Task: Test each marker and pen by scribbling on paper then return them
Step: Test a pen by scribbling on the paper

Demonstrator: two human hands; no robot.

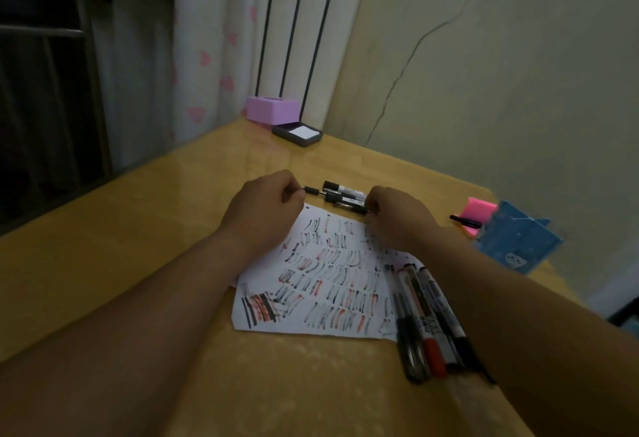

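Note:
A white sheet of paper (328, 284) covered in black and red scribbles lies on the wooden table (145, 250). My left hand (266, 208) is closed on the end of a thin black pen (311, 190) just beyond the paper's far edge. My right hand (397, 219) pinches the end of another black pen (351, 208) at the same edge. Two black-capped markers (345, 191) lie between my hands, farther back. A row of several markers (425, 319), black and red, rests on the paper's right side beside my right forearm.
A blue patterned box (518, 239) stands at the right, with a pink holder (479, 210) and a black pen (465, 220) beside it. A purple box (273, 110) and a dark tray of white notes (297, 134) sit at the far corner. Wall and curtain lie behind.

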